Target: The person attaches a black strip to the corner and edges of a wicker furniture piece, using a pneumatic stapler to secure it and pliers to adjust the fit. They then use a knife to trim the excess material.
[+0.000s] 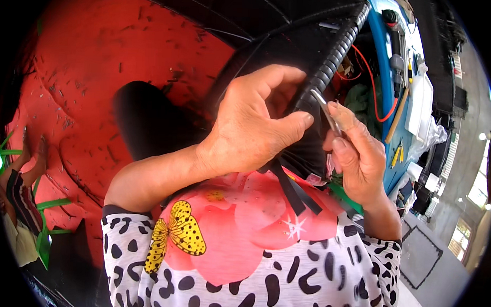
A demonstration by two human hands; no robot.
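A bar wrapped in flat black strip point(338, 47) runs up and away from my lap, its turns lying side by side. My left hand point(257, 119) is curled round the lower part of this bar, thumb on the near side; some fingertips are hidden. In my right hand point(356, 152) a slim silver metal tool point(326, 110) is pinched between thumb and fingers, its tip against or very close to the wrapping. What kind of tool it is I cannot make out. Loose black strip ends point(298, 194) hang below the bar, over my shirt.
Black panels point(250, 13) spread beyond my hands. Dark scraps litter the red floor point(91, 94). On the right, a blue work surface point(399, 164) carries a black power tool point(394, 45), an orange-red cord point(374, 98) and yellow-handled pliers point(398, 154). Another person's legs point(26, 173) show at far left.
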